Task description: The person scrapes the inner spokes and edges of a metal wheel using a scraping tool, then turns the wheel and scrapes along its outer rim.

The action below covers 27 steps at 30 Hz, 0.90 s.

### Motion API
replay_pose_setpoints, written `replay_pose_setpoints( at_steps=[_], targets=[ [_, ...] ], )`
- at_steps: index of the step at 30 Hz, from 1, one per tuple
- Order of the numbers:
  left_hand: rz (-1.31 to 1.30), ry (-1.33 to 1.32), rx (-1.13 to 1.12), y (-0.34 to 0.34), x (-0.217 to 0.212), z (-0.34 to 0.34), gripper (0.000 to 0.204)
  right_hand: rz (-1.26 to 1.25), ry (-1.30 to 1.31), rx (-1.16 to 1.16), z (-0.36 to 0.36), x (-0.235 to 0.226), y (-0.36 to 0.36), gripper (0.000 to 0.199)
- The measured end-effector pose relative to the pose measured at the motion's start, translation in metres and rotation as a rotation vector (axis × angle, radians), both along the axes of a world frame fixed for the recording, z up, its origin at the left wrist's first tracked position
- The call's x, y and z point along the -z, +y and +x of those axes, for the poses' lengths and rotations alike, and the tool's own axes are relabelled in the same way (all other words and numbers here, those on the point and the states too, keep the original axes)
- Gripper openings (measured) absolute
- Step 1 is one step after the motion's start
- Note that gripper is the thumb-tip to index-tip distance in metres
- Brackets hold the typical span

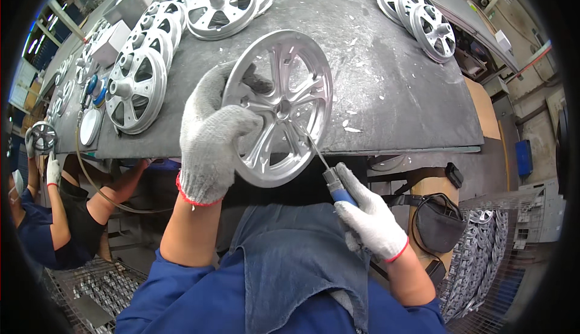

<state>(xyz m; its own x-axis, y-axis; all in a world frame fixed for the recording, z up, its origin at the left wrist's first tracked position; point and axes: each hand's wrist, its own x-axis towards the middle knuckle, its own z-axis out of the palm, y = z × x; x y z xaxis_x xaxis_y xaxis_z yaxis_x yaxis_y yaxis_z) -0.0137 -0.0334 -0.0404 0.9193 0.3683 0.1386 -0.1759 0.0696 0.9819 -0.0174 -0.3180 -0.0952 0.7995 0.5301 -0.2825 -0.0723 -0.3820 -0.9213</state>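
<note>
A silver metal spoked wheel is held up, tilted, over the near edge of the table. My left hand, in a grey knit glove with a red cuff, grips its left side, fingers behind the rim and thumb on a spoke. In a white glove, my right hand is closed around a blue-handled tool with a long thin metal shaft. The shaft's tip reaches the lower right spokes near the hub; whether it touches the metal I cannot tell.
Stacked wheels line the table's left and far side, and more wheels lean at the far right. Pale shavings lie on the dark table. A co-worker handles another wheel at left. A black bag rests at right beside a wire cage of parts.
</note>
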Motion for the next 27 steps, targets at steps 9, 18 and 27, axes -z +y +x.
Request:
replay_pose_setpoints(
  at_steps=[9, 18, 27],
  targets=[
    [-0.011, -0.276, -0.151, 0.008, 0.077, 0.008, 0.054, -0.117, -0.546, -0.076, 0.031, 0.038, -0.017, 0.08],
    [-0.576, -0.369, -0.054, -0.003, 0.089, 0.004, 0.074, -0.125, 0.163, 0.113, 0.018, -0.002, 0.006, 0.077],
    [0.476, -0.141, -0.202, 0.03, 0.083, -0.008, 0.04, -0.167, -0.235, 0.042, 0.027, 0.001, 0.0, 0.091]
  ],
)
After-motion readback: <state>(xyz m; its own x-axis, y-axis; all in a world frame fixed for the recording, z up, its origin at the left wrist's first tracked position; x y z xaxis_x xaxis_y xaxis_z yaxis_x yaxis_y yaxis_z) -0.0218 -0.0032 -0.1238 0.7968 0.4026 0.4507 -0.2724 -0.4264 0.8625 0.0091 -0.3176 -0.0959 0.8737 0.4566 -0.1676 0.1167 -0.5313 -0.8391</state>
